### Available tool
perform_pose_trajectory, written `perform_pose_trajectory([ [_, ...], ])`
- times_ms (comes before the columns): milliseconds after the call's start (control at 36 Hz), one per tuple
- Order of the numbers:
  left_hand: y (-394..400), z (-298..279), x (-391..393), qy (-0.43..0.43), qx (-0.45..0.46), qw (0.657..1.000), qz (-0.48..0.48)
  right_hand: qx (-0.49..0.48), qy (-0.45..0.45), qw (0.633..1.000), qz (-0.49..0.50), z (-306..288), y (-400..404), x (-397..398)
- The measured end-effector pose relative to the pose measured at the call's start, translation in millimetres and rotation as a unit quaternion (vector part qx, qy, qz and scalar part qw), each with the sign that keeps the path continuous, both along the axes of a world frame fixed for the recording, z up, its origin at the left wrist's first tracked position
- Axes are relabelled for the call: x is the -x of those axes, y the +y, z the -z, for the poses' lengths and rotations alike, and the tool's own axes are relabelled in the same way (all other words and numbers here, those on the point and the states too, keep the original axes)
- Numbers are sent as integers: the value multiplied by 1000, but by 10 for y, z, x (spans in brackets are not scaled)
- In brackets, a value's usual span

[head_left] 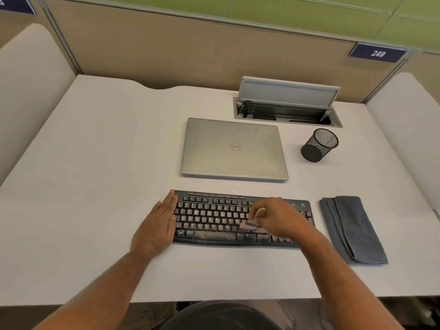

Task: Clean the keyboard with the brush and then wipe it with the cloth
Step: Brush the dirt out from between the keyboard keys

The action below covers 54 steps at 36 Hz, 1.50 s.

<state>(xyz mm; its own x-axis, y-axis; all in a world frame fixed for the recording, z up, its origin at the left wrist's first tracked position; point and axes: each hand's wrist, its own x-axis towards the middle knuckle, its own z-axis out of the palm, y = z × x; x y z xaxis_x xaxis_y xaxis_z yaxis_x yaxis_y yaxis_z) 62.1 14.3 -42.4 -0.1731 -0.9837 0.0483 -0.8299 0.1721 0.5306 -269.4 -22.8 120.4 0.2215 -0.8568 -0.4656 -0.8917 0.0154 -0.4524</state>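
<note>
Steadying the keyboard (214, 217), near the tabletop's (95, 163) front edge, our left hand (158, 225) lies flat with fingers straight against its left end. Our right hand (277, 219) grips the brush (250, 223), bristles on the keys. Folded cloth (352, 229) lies rightward, near the right edge.

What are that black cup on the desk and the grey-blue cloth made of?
The cup looks like black wire mesh, probably metal: its wall is a fine see-through grid. The cloth looks like soft matte fabric, perhaps microfibre: it lies folded with limp, rounded edges.
</note>
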Motion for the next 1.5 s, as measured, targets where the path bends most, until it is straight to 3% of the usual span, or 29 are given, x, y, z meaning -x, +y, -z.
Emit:
perform_pose_trajectory([
  [167, -4, -4, 5, -1, 4, 1000, 2, 100, -61, 985, 131, 57, 63, -81],
  [306, -4, 10, 6, 1, 0, 1000, 0, 64, -85, 976, 190, 207, 162, -97],
  [444, 0, 10, 7, -4, 2, 1000, 0, 0, -107, 977, 184, 157, 137, -77],
  [611, -11, 36, -7, -5, -4, 1000, -2, 71, -101, 969, 213, 122, 148, -134],
  [861, 1, 1, -2, 1, -8, 1000, -5, -11, -91, 979, 182, 156, 172, -168],
  [1028, -6, -10, 18, -2, -10, 1000, -2, 69, -116, 965, 227, 159, 192, -177],
  [1278, 3, -11, 19, -2, -19, 1000, -4, -29, -129, 968, 212, 88, 148, -111],
  [1417, -5, 8, 11, -5, -16, 1000, -4, 72, -116, 959, 248, 133, 181, -72],
  [1500, 3, 38, -6, -4, -15, 1000, -5, 60, -83, 971, 216, 137, 201, -70],
])
